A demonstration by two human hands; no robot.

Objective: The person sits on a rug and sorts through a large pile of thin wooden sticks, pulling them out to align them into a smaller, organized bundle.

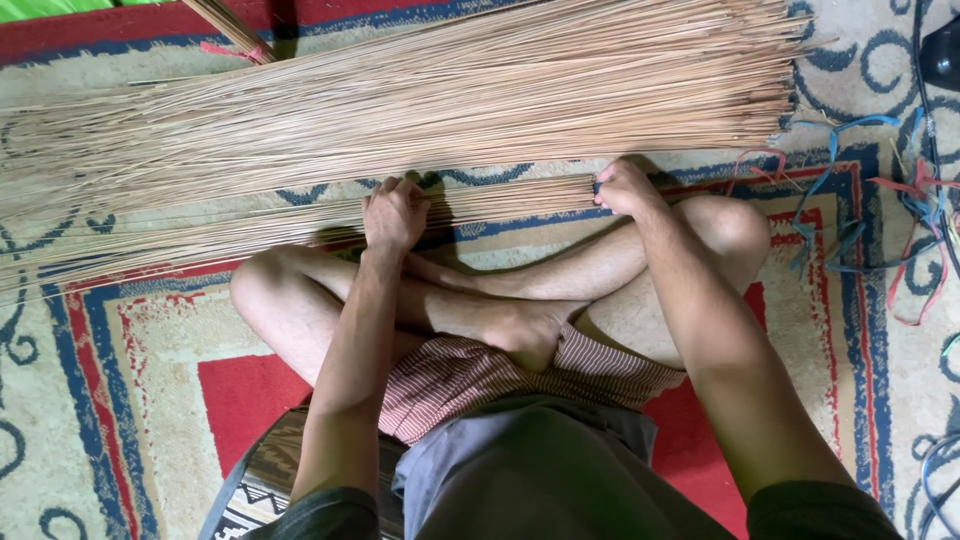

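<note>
I sit cross-legged on a patterned rug (pixel 120 350). A thin bundle of pale broom sticks (pixel 250 228) lies across the rug just past my knees. My left hand (pixel 394 212) is closed around the middle of this bundle. My right hand (pixel 626 187) grips its cut end at the right. Beyond it lies a much larger heap of the same sticks (pixel 420 100), fanned out from right to left.
Loose red and blue plastic strips (pixel 840 210) lie tangled on the rug at the right. Another tied stick bundle (pixel 232 30) pokes in at the top edge. A dark object (pixel 940 55) sits in the top right corner.
</note>
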